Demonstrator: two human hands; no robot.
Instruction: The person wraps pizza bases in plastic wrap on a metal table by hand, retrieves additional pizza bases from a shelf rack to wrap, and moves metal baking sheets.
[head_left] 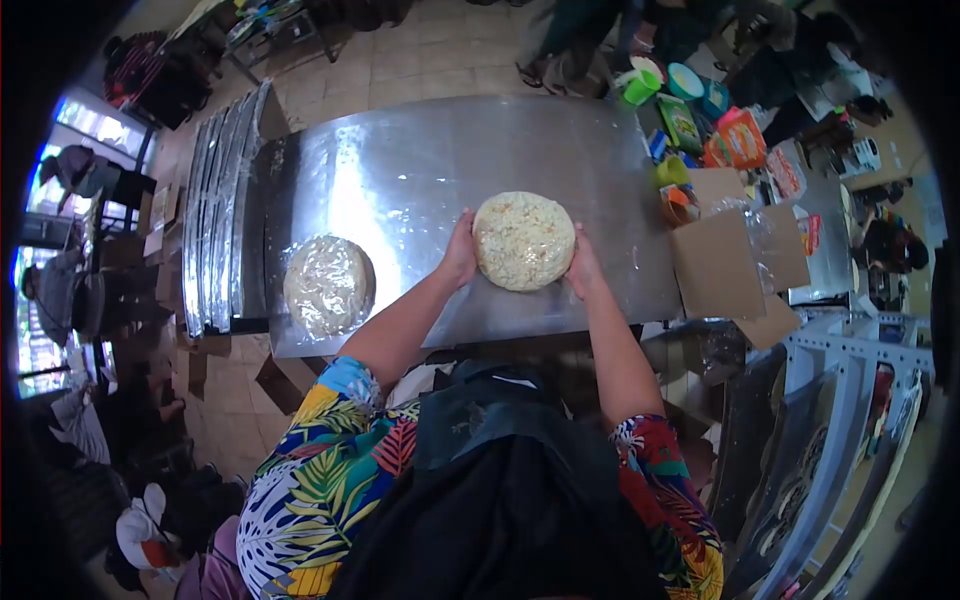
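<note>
Between my two hands is a round, flat, pale disc (524, 241) with a speckled top and a shiny clear wrap, over the metal table (430, 150). My left hand (461, 250) grips its left edge, and my right hand (583, 264) grips its right edge. The fingers are partly hidden beneath the disc. Toward the table's left end, a second round item (328, 284) in glossy clear wrap lies near the front edge; it looks like a stack of discs.
An open cardboard box (715, 262) stands at the table's right end. Behind it are tubs, bags and a green cup (641, 87). Wrapped trays (222, 215) stand at the left end. A metal rack (815, 400) is at lower right. Several people are around.
</note>
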